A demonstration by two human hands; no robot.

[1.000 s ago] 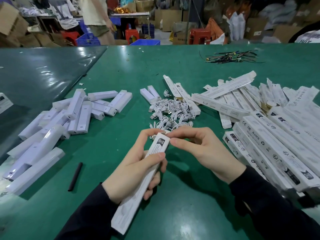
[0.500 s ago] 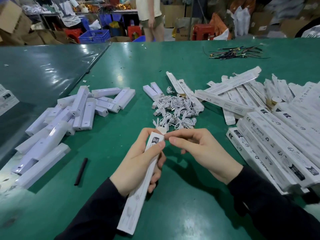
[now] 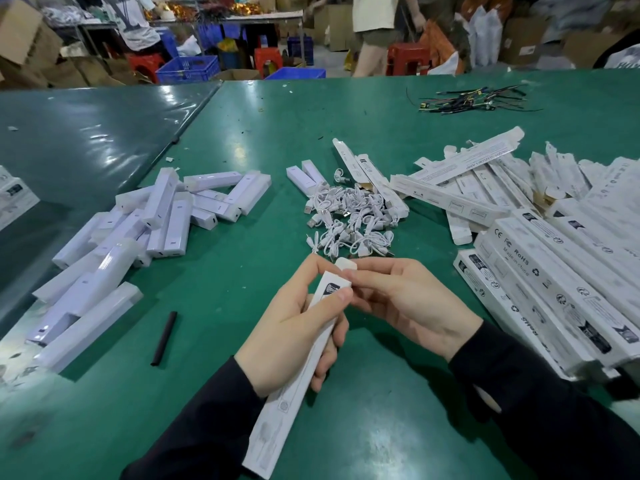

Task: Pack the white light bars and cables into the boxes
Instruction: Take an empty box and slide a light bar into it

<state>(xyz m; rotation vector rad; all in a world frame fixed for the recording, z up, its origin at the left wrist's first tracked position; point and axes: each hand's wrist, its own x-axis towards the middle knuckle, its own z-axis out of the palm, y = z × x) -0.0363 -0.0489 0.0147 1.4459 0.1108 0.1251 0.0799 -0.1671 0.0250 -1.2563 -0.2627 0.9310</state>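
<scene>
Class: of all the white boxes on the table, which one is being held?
The box gripped in the left hand; the others lie on the table.

Two hands are in view, the left hand and the right hand, and between them they hold one long white box. One black tube lies alone on the green table. The light bars in clear sleeves make a heap of roughly twenty on the left; overlap prevents an exact count. Two more short bars lie apart near the middle. The coiled white cables number a few dozen, too tangled to count. The printed boxes on the right exceed twenty. One bundle of dark wires lies far off
</scene>
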